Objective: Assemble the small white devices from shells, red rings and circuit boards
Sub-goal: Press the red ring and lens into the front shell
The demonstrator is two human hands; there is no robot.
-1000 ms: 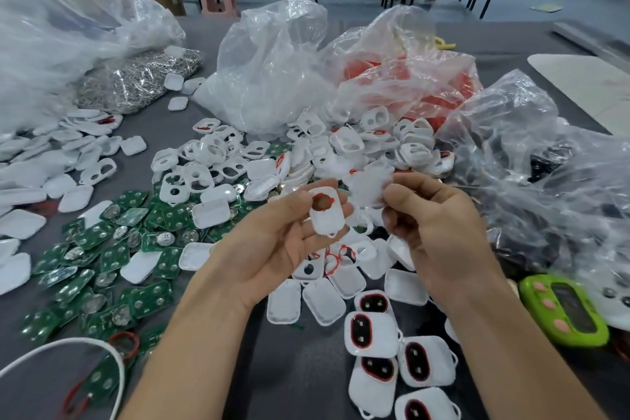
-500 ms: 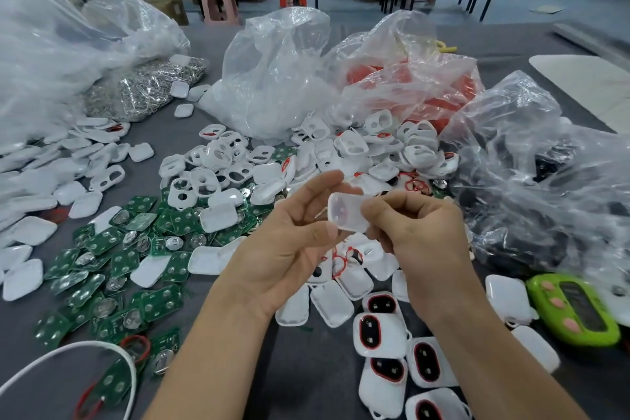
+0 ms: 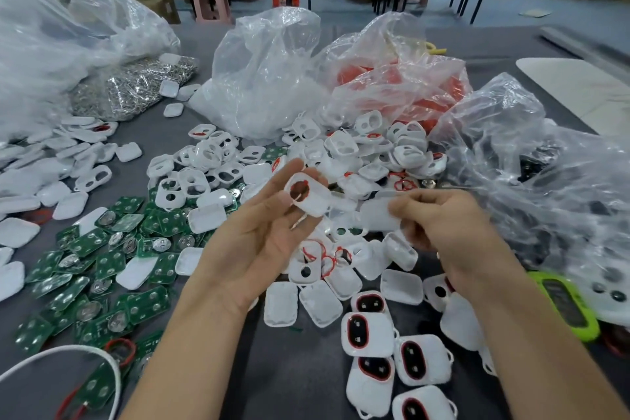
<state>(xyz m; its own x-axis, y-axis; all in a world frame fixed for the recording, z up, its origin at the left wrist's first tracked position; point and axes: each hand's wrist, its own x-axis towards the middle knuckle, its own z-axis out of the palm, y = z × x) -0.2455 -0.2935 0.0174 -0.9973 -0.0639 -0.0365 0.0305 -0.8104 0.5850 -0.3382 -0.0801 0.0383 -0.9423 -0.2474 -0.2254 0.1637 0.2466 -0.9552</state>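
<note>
My left hand (image 3: 259, 232) holds a white front shell (image 3: 312, 196) at its fingertips; a red ring lines the shell's round window. My right hand (image 3: 443, 218) pinches a plain white back shell (image 3: 378, 215), blurred, a short gap right of the first shell. Under both hands lies a heap of white shells (image 3: 341, 153) and loose red rings (image 3: 404, 182). Green circuit boards (image 3: 112, 266) spread to the left. Several assembled devices (image 3: 370, 331) with red-rimmed dark windows lie at the front.
Clear plastic bags (image 3: 269, 78) stand behind the heap, one holding red parts (image 3: 402, 85). A bag of metal clips (image 3: 133, 89) lies at the back left. A green device (image 3: 566, 307) lies at the right, a white cable (image 3: 68, 355) at the front left.
The two shells, pressed together half a second ago, are now apart: my left hand holds the ringed front shell and my right hand has drawn the plain shell to the right.
</note>
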